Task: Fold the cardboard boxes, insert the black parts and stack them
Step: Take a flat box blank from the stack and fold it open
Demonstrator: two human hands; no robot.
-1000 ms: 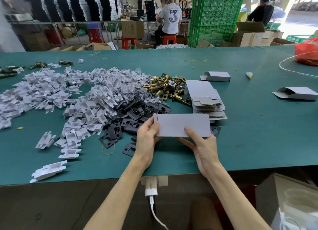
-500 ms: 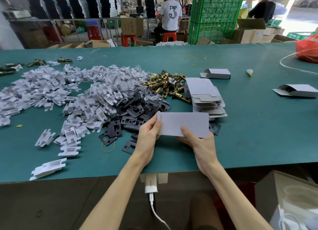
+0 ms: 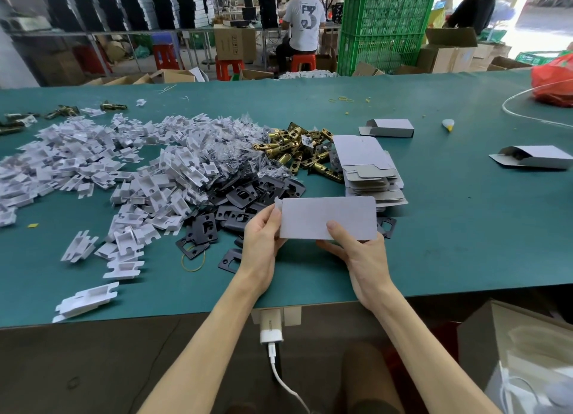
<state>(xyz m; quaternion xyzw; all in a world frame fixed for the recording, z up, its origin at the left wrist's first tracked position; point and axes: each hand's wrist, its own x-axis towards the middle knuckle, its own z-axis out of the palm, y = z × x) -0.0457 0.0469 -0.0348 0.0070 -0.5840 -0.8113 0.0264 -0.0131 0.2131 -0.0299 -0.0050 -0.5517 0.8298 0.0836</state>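
Note:
I hold a flat white cardboard box blank [image 3: 325, 217] just above the green table [image 3: 449, 227], near its front edge. My left hand [image 3: 260, 240] pinches its left end between thumb and fingers. My right hand [image 3: 356, 252] grips its lower right edge, thumb on the front face. Behind the blank lies a heap of black metal plates [image 3: 248, 196]. A stack of flat box blanks [image 3: 369, 172] sits to the right of the heap. Two folded boxes lie further right, one [image 3: 387, 128] at the back and one [image 3: 533, 157] near the table's right side.
A wide pile of white plastic inserts [image 3: 108, 172] covers the table's left half. Brass latch parts [image 3: 297, 150] lie behind the black plates. A red bag [image 3: 555, 82] and a white cable [image 3: 527, 116] are at the far right. A carton [image 3: 521, 351] stands below right.
Both hands keep hold of the blank, which has stayed almost in place with only a slight shift. The view has tilted a little.

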